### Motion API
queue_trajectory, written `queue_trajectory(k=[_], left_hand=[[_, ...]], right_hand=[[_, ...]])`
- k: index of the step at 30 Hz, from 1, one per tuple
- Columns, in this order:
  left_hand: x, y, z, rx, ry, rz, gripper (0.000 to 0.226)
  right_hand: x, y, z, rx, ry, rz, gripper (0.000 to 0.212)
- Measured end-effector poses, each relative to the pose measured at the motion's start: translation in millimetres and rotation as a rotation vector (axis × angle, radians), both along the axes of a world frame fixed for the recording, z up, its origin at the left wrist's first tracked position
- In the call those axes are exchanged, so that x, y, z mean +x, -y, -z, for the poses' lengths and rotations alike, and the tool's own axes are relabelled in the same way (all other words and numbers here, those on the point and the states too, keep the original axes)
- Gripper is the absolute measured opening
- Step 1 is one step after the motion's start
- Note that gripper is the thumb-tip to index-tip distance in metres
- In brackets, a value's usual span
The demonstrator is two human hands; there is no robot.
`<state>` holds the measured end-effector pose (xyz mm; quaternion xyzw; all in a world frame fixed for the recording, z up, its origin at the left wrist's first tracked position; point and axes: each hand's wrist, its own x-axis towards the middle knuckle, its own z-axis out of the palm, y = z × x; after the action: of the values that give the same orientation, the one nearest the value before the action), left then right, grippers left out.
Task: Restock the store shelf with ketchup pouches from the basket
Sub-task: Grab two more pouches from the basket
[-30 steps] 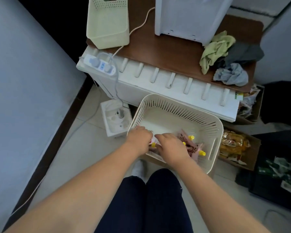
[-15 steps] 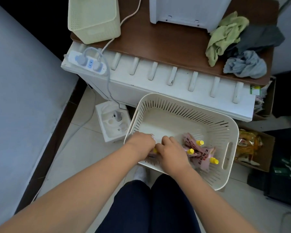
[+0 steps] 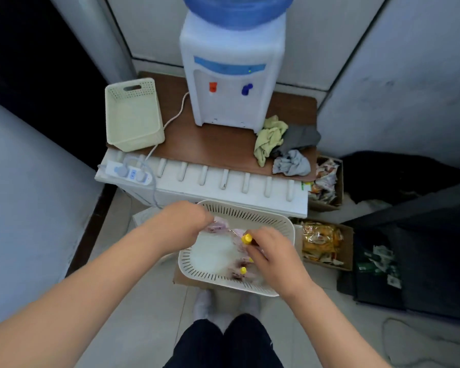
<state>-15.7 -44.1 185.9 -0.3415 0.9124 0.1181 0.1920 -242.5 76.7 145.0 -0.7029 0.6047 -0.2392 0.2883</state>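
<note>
A white shelf unit (image 3: 223, 187) with a brown wooden top (image 3: 213, 144) fills the middle of the view, standing against a pale wall. On the top stands a white water dispenser (image 3: 231, 83) with a blue bottle, one red tap and one blue tap. To its left sits a cream perforated basket (image 3: 133, 115), tilted toward the viewer and holding nothing visible. To the dispenser's right lies a heap of crumpled cloths (image 3: 284, 144) in green, dark grey and pale blue. A white power strip (image 3: 129, 173) rests on the unit's front left corner. On the floor in front of the unit sits a white slotted basket (image 3: 250, 216), mostly bare inside, with a few pink ketchup pouches (image 3: 241, 272) with yellow caps gathered along its right side. To its right, an open cardboard box (image 3: 322, 243) holds orange and yellow snack packets, and another box behind it holds more wrappers. The left hand (image 3: 183, 221) reaches over the basket's far left rim, fingers curled around a blurred pink pouch. The right hand (image 3: 274, 256) hovers over the basket's right side, fingers pinched on a pouch whose yellow cap (image 3: 247, 239) pokes out beside the thumb.
</note>
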Motion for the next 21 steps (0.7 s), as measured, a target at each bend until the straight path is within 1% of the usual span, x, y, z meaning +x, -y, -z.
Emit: queue_trajectory(k=[2, 4, 6, 8, 11, 14, 16, 18, 21], left_hand=[[-8, 6, -51, -0.027, -0.082, 0.063, 0.019], [-16, 15, -99, -0.059, -0.193, 0.133, 0.02], [-24, 23, -142, -0.101, -0.336, 0.236, 0.014], [-35, 28, -183, -0.129, -0.437, 0.353, 0.009], [-55, 30, -240, -0.151, -0.539, 0.484, 0.011], [-77, 30, -283, -0.191, -0.696, 0.581, 0.012], [-94, 26, -307, -0.229, -0.796, 0.644, 0.013], [-113, 16, -328, -0.246, -0.864, 0.718, 0.012], [-142, -13, -350, -0.256, -1.006, 0.88, 0.009]], right_hand=[[-6, -3, -59, -0.08, 0.017, 0.067, 0.02], [-12, -7, -111, -0.171, 0.006, 0.148, 0.017], [-16, -11, -157, -0.274, 0.002, 0.252, 0.014], [-19, -20, -194, -0.39, 0.047, 0.363, 0.016], [-18, -34, -243, -0.519, 0.135, 0.526, 0.012], [-18, -51, -286, -0.702, 0.136, 0.662, 0.011], [-22, -66, -313, -0.815, 0.041, 0.731, 0.014], [-29, -88, -333, -0.896, -0.117, 0.775, 0.016], [-39, -133, -357, -0.917, -0.408, 0.884, 0.018]])
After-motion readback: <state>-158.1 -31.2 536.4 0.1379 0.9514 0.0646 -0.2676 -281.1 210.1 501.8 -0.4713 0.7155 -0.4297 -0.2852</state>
